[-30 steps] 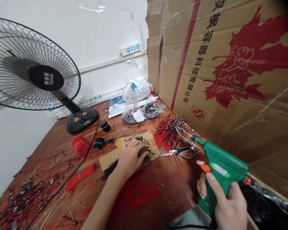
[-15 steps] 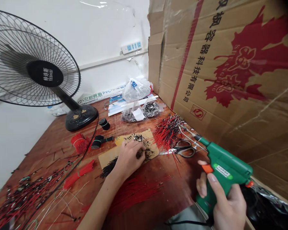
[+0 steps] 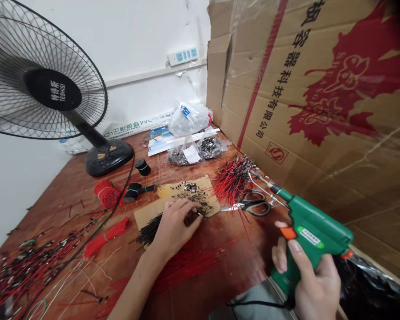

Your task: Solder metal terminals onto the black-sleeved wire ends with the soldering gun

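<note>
My left hand (image 3: 178, 222) is over a piece of cardboard (image 3: 205, 184) strewn with small black bits. Its thumb and fingers pinch a tiny pale-tipped piece too small to name. Black wires (image 3: 150, 229) lie on the cardboard beside the wrist, and loose red wires (image 3: 190, 266) spread under the forearm. My right hand (image 3: 306, 271) is wrapped round the handle of a green soldering gun (image 3: 320, 222) with an orange trigger. The gun's metal tip points left, close to a heap of red and black wires (image 3: 231, 178).
Scissors (image 3: 253, 205) lie between the cardboard and the gun. A fan (image 3: 108, 155) stands at the back left, its cord crossing the table. Plastic bags of small parts (image 3: 186, 153) sit at the back. A large carton (image 3: 280, 89) walls the right side. Tied wire bundles (image 3: 108, 235) lie left.
My left hand has moved slightly left and down, and a small pale-tipped piece now shows at its fingertips. The camera view has shifted a little. My right hand still holds the gun.
</note>
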The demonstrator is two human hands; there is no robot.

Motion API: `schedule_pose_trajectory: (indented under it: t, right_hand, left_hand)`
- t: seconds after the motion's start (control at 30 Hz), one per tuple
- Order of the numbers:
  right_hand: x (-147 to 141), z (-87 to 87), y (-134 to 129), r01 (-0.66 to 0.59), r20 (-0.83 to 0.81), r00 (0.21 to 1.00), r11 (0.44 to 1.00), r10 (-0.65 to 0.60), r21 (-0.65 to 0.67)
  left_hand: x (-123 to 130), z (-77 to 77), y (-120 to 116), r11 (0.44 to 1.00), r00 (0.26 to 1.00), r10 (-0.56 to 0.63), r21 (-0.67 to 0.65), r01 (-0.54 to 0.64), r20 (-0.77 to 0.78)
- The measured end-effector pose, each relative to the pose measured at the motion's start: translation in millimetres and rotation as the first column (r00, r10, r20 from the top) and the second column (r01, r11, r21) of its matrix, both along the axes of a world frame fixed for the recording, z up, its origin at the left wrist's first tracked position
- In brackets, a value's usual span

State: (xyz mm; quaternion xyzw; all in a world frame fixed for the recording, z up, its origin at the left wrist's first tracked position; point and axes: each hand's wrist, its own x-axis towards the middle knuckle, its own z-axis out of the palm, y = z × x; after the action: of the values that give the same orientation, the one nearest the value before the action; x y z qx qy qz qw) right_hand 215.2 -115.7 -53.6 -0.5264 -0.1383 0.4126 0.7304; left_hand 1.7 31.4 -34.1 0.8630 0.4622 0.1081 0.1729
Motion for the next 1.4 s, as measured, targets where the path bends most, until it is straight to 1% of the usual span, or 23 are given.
schedule_pose_trajectory:
  t: [0.13,0.33,0.5,0.6,0.7,0.83,0.9,0.97,1.03,1.13,1.27,1.4]
  right_hand:
    - [-2.1,1.2,0.6,0.012,0.014,1.0,1.0,-0.012,-0.028]
    - [-2.2,-3.0,-0.4,0.04,0.051,0.998,0.999,-0.04,-0.011]
    - [1.3,-10.1,-4.0,-0.003,0.119,0.993,1.0,0.0,0.022]
    - [-1.5,-9.0,-8.9,-0.031,0.165,0.986,0.999,0.027,0.023]
    - [-6.5,-3.1,-15.9,-0.122,0.118,0.986,0.993,0.121,-0.004]
    - [-6.2,4.6,-18.0,-0.298,-0.071,0.953,0.954,0.295,-0.038]
    - [-2.4,4.6,-13.3,-0.355,-0.077,0.933,0.934,0.352,-0.038]
    - [1.6,2.0,-6.1,-0.393,-0.026,0.919,0.919,0.393,-0.03]
    - [3.5,-1.6,1.0,-0.4,0.012,0.916,0.916,0.401,-0.021]
    - [2.3,-5.1,7.0,-0.374,0.03,0.927,0.927,0.374,-0.025]
    - [-0.4,-5.0,6.0,-0.366,0.043,0.929,0.93,0.367,-0.037]
    - [-1.3,-4.7,3.9,-0.366,0.064,0.927,0.929,0.369,-0.044]
  left_hand:
    - [0.8,-2.6,0.2,0.999,0.999,0.034,-0.009,-0.035,-0.017]
    - [0.8,-6.8,-1.7,0.999,0.999,0.031,-0.024,-0.031,-0.02]
    - [2.7,-10.0,-6.7,0.997,0.997,0.071,0.025,-0.071,0.014]
    - [2.8,-9.2,-8.6,0.996,0.996,0.084,0.029,-0.085,0.017]
    - [2.7,-8.2,-9.0,0.995,0.996,0.085,0.05,-0.085,-0.006]
    - [3.4,-8.1,-9.4,0.993,0.996,0.09,0.083,-0.088,-0.024]
    - [3.4,-8.2,-9.8,0.992,0.995,0.097,0.087,-0.094,-0.022]
    - [3.0,-8.2,-10.3,0.992,0.995,0.101,0.084,-0.099,-0.024]
    - [2.4,-8.2,-10.5,0.993,0.995,0.097,0.073,-0.095,-0.025]
    - [1.5,-8.7,-10.3,0.995,0.996,0.083,0.058,-0.082,-0.016]
    - [1.0,-9.4,-9.9,0.996,0.997,0.076,0.057,-0.074,-0.021]
    - [1.7,-10.1,-10.9,0.997,0.999,0.043,0.064,-0.041,-0.027]
